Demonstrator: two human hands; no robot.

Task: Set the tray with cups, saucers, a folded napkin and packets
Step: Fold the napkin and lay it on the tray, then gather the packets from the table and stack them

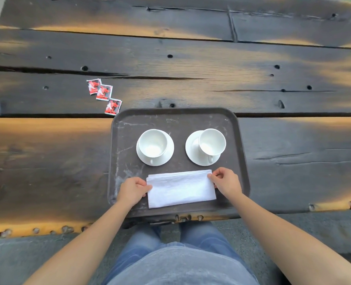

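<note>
Head view, and the danger here is the fold coming undone: the napkin [180, 188] is a stack of thin white layers, and you can see the edges fanning slightly at its left end, so if one hand lets go before the other, or drags on the way out, those layers could slide apart or skew. Left hand [132, 190] has thumb and curled fingers pinching the napkin's left short edge; right hand [226, 182] pinches the far right corner between thumb and fingertips. That right hand sits just on the near side of the right saucer [192, 153], so a careless lift could knock it. The right cup [211, 141] already looks off-centre on it, though the wide lens may exaggerate that. The left cup [153, 142] and the left saucer [169, 155] look safer. The tray [174, 111] also lies close to the near edge of the table [191, 64], so heavy pressing on its near rim might rock it. The napkin lies flat on the near half of the tray, below both cups, long axis running left to right across the tray and slightly skewed, its right end nearer the cups. The packets [103, 95] are not yet aboard, lying just beyond the tray's far left corner.
</note>
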